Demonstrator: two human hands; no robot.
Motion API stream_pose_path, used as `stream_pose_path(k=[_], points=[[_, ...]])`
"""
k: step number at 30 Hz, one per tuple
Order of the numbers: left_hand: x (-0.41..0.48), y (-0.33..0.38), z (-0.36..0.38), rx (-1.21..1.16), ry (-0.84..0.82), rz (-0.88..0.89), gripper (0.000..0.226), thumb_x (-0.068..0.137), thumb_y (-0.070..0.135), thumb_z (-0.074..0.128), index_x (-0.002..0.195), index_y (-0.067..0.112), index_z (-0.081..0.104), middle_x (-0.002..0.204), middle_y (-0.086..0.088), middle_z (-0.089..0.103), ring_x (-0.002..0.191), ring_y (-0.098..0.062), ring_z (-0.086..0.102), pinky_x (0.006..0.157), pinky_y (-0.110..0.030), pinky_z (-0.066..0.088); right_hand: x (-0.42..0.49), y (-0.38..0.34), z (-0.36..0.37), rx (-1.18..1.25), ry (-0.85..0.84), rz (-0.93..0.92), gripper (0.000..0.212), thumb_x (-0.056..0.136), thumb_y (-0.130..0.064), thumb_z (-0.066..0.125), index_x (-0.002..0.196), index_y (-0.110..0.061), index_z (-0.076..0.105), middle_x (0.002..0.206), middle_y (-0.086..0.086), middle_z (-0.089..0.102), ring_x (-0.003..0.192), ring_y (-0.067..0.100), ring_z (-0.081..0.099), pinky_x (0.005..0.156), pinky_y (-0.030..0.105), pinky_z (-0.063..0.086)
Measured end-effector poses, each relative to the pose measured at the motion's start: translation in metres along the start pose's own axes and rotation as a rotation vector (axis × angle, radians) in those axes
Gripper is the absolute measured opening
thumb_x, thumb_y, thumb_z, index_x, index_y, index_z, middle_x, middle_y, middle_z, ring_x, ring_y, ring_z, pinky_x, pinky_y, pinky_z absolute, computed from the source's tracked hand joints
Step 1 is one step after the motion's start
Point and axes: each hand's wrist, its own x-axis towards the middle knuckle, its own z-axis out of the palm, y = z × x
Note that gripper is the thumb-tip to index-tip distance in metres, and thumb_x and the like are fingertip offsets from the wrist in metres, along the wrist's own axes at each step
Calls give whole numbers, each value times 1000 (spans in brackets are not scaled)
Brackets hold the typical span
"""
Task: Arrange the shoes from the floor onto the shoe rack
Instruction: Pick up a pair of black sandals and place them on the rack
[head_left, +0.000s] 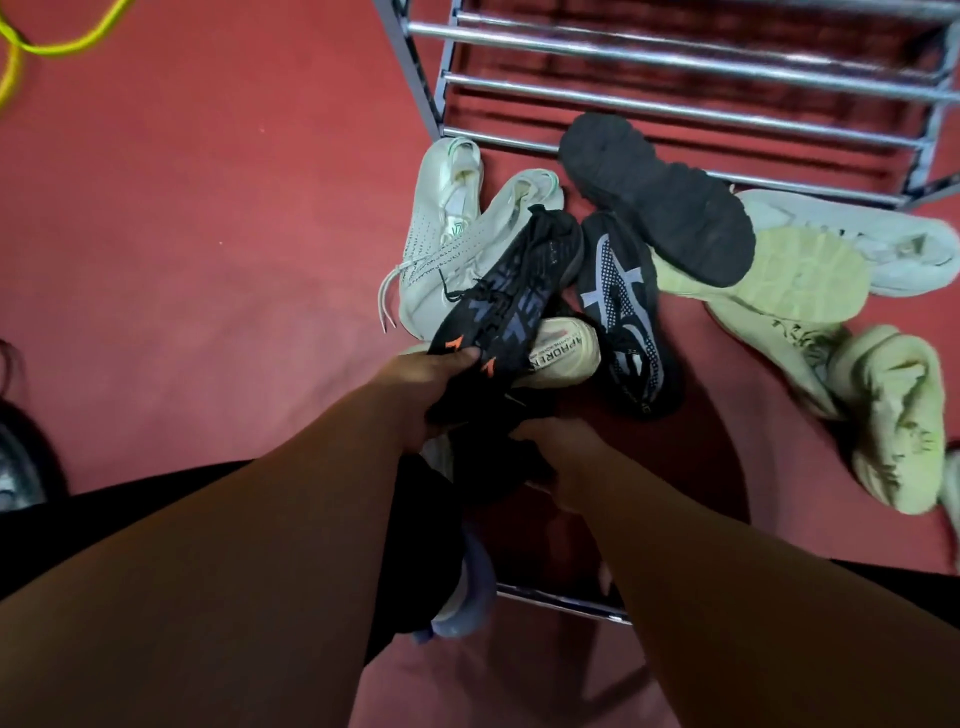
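The red floor (208, 260) carries everything. At its far edge stands the chrome shoe rack (675, 67), and its bars hold no shoe. In front of the rack the shoes lie in a loose heap on the floor. A black shoe (660, 202) lies with its sole up and leans on the lowest bar. To the left of it lies a white pair (457, 208), and to the right several pale yellow-green shoes (898, 415). In the middle lies a black shoe with lilac stripes (618, 312).

The left hand (431, 384) grips the black shoe with orange marks (519, 291), lifted above the heap. Just beside it, the right hand (566, 457) is curled round a second dark shoe (493, 467), which lies in shadow.

A yellow cable (31, 47) lies at the far left corner.
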Motion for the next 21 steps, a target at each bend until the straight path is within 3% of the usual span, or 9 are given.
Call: stream_pose_path(k=[2,4,7,8,10,12,14,16,21], points=[[-9,6,5,-58,-36,44,24,88,20,76,110,10,72,107,-12,77,90,-30,75,77,-44,62,-8,-12,-6,-72,11,-54,11,85,-5,71,94,-10,68,101,16,69,90,29,67,82,42,57],[-23,14,10,-70,-52,90,14,90,14,73,101,6,74,99,-14,78,77,-28,76,64,-39,63,-23,-26,-20,-138,36,-109,10,83,-6,71,92,-9,69,95,14,70,86,29,68,77,39,58],[-41,23,13,-16,4,164,19,88,14,76,103,4,74,95,-14,78,72,-23,73,68,-33,60,-55,-52,-48,-341,122,-196,5,84,-10,71,87,-9,66,81,11,66,67,24,63,54,22,52],[-49,27,15,2,24,184,15,88,13,75,100,5,73,82,-11,78,61,-20,72,57,-27,58,-64,-61,-61,-379,182,-237,7,84,-9,70,89,-7,66,84,12,68,69,25,64,55,24,52],[-65,34,17,86,68,220,5,91,12,72,92,9,68,55,-2,70,37,-12,60,35,-16,43,-85,-74,-81,-341,224,-295,15,80,-2,66,95,-3,69,96,18,73,81,32,70,72,42,62],[-86,39,17,145,94,227,9,93,10,69,86,8,64,44,0,62,27,-10,51,28,-12,33,-110,-83,-92,-309,221,-363,28,79,7,57,98,-6,73,88,17,74,80,33,71,73,47,63],[-106,45,13,188,113,247,9,92,11,71,89,7,64,41,0,60,25,-10,48,28,-12,31,-137,-91,-103,-334,208,-463,36,81,12,52,95,-12,74,78,10,70,74,30,66,66,32,62],[-126,50,8,214,145,276,17,87,14,76,98,8,65,45,-1,61,27,-11,49,31,-12,34,-167,-97,-111,-385,216,-493,20,80,3,62,92,-11,69,86,11,69,74,27,64,64,26,57],[-192,69,-2,342,132,341,15,89,8,72,101,0,67,48,-4,64,36,-14,58,36,-18,42,-231,-108,-121,-430,346,-617,16,67,5,59,82,0,63,79,25,65,72,41,71,67,52,61]])
